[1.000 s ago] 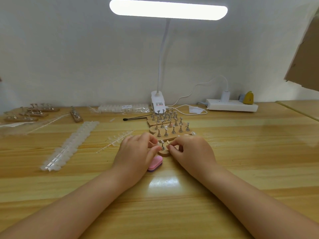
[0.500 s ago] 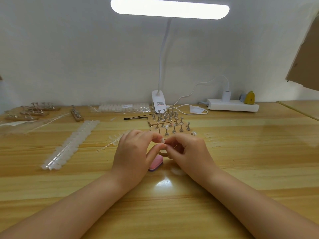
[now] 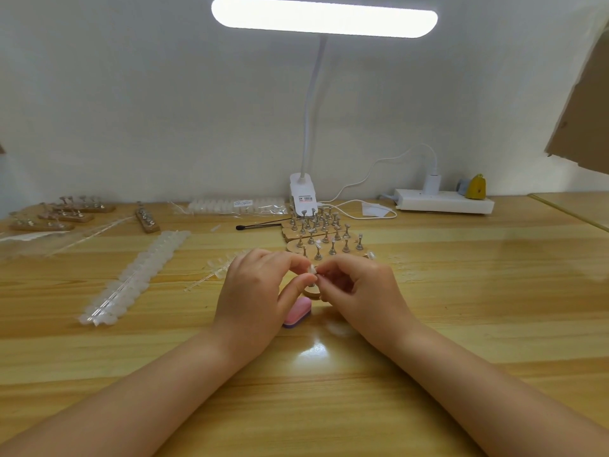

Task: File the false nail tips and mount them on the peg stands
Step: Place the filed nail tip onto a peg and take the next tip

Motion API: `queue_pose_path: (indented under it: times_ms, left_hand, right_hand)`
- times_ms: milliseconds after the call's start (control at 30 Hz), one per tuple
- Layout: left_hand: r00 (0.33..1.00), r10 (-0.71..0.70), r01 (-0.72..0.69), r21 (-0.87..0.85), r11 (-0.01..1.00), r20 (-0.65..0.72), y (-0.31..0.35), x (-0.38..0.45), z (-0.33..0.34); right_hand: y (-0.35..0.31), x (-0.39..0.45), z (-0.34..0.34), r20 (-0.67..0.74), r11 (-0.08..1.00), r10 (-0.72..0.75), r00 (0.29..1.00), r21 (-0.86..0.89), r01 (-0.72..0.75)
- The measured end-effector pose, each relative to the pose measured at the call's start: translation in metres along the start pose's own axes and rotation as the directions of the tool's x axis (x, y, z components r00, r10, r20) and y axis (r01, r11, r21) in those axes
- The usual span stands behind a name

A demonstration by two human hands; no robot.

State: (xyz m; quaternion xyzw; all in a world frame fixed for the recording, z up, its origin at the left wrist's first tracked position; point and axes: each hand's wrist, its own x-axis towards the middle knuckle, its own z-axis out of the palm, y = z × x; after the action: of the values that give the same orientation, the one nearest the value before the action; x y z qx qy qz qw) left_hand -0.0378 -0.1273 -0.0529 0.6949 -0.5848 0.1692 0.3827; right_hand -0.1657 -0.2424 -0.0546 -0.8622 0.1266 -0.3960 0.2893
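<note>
Both hands have risen a little since a second ago, lifting off the nearest wooden stand and closing together above it. From the head camera, the left hand (image 3: pixel 255 288) and the right hand (image 3: pixel 357 288) meet fingertip to fingertip, pinching a small clear nail tip (image 3: pixel 312 269) between them just over the nearest peg stand (image 3: pixel 312 290), whose rounded wooden end shows below the fingers. Whether the tip already sits on a peg I cannot tell, since the fingers hide the joint. A pink file block (image 3: pixel 297 312) lies on the table (image 3: pixel 461 308) just under the left thumb, untouched. Behind the hands stand more peg stands (image 3: pixel 324 234) in rows, most pegs bare, one or two carrying tips. To the left lie long strips of loose nail tips (image 3: pixel 131 278), a thinner strip (image 3: pixel 219 270) beside the left hand, and further stands (image 3: pixel 59 214) at the far left edge. A desk lamp (image 3: pixel 324 16) shines overhead, and a power strip (image 3: pixel 443 201) sits by the wall. The risk now looks to be the tip slipping or springing from so light a pinch, or being pressed on crooked; a knock from either hand could also tip the small stand. Compared with half a second ago, the hands sit almost unchanged, only pinched closer.
</note>
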Motion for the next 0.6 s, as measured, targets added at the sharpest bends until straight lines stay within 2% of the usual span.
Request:
queue_pose_path:
  times_ms: [300,600]
  left_hand:
    - [1.0,-0.008,0.008,-0.009,1.0,-0.005,0.0002,0.0002,0.001]
    - [0.999,-0.044,0.042,-0.111,0.993,-0.016,0.0002,0.0006,0.0009]
  right_hand:
    - [-0.0002,-0.0014,-0.0002,0.001,0.999,-0.026,1.0,0.023,0.026]
    - [0.0022,-0.0016,0.0005,-0.009,0.996,-0.087,0.996,0.014,0.087]
